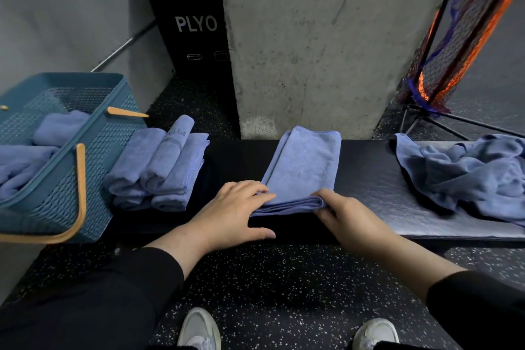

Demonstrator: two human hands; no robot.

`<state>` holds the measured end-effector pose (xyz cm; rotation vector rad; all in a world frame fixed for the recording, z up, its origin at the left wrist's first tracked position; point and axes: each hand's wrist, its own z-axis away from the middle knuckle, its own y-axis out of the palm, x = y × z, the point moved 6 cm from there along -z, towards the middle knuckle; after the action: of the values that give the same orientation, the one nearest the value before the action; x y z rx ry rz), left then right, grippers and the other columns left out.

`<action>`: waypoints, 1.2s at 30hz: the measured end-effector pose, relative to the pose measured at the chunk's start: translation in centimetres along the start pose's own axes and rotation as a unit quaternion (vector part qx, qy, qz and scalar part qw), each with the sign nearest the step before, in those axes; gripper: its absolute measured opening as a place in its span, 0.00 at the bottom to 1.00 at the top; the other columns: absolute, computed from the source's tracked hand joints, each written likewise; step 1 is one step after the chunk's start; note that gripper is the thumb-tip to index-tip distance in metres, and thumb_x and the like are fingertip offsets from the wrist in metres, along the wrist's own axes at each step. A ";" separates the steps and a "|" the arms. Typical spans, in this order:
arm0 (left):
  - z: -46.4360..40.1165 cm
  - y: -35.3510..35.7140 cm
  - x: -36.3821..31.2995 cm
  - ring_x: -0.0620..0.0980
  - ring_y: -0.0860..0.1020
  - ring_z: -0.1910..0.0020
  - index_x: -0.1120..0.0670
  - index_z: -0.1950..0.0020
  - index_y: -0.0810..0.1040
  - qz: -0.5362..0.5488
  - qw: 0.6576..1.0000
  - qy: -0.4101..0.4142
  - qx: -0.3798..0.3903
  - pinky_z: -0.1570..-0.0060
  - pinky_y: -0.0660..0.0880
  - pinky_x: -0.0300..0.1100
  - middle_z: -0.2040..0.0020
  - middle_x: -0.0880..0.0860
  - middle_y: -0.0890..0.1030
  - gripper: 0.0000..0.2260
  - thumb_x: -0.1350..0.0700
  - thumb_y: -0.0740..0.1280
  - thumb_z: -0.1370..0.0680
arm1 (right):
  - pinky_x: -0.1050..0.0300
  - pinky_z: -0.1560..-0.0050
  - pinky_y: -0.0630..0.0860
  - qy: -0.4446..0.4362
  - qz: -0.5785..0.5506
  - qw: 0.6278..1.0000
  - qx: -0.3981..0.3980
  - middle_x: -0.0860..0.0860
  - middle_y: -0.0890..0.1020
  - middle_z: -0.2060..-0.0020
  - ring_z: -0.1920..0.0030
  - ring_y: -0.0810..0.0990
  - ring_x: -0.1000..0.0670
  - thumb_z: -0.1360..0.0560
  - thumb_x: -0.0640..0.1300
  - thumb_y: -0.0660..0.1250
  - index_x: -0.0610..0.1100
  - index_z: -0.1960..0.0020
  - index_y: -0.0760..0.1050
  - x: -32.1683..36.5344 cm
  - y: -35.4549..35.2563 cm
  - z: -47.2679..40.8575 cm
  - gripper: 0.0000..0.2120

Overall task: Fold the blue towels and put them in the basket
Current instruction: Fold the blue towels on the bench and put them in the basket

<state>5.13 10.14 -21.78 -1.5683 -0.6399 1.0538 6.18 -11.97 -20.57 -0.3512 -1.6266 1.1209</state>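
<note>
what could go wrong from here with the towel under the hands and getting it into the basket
1. The folded towel has loose layered edges at its near end, where the left hand and right hand meet it; lifting by one layer may undo the fold.
2. The stack of folded towels lies between it and the basket, so a low carry might knock that stack.
3. The unfolded pile hangs near the bench edge and may slide off.
</note>
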 end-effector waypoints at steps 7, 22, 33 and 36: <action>-0.9 -1.2 0.3 0.37 0.76 0.47 0.48 0.47 0.80 0.266 0.959 -0.091 -0.046 0.42 0.73 0.43 0.50 0.45 0.83 0.04 0.53 0.69 0.21 | 0.48 0.61 0.72 0.043 -0.122 0.991 -0.031 0.52 0.76 0.67 0.67 0.72 0.53 0.18 0.50 0.61 0.47 0.52 0.72 -0.9 -2.5 0.6 0.08; -4.7 -0.5 1.8 0.48 0.81 0.58 0.51 0.50 0.83 0.477 0.836 -0.255 -0.094 0.53 0.76 0.48 0.56 0.53 0.86 0.08 0.48 0.69 0.21 | 0.52 0.64 0.72 0.165 -0.190 0.960 -0.121 0.54 0.75 0.73 0.70 0.72 0.53 0.21 0.51 0.67 0.43 0.61 0.77 -3.9 -4.4 -4.5 0.15; -7.1 -1.1 -0.9 0.53 0.70 0.29 0.51 0.25 0.71 0.011 0.990 -0.091 -0.107 0.31 0.64 0.50 0.28 0.50 0.72 0.21 0.48 0.63 0.18 | 0.41 0.42 0.77 -0.012 0.087 0.972 -0.220 0.47 0.80 0.40 0.41 0.79 0.41 0.21 0.55 0.59 0.45 0.38 0.78 -1.4 -4.2 -6.4 0.19; -6.7 1.5 -2.0 0.47 0.53 0.19 0.50 0.19 0.59 -0.054 0.997 -0.054 0.007 0.22 0.50 0.50 0.18 0.49 0.56 0.25 0.44 0.56 0.15 | 0.40 0.27 0.66 -0.040 0.144 0.987 -0.058 0.49 0.70 0.25 0.25 0.68 0.47 0.20 0.62 0.46 0.47 0.27 0.70 -1.0 -0.1 -5.1 0.31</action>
<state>9.91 4.81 -22.53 -1.4562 -0.7808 1.0638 11.09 -10.23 -21.15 -0.6393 -1.7545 1.2711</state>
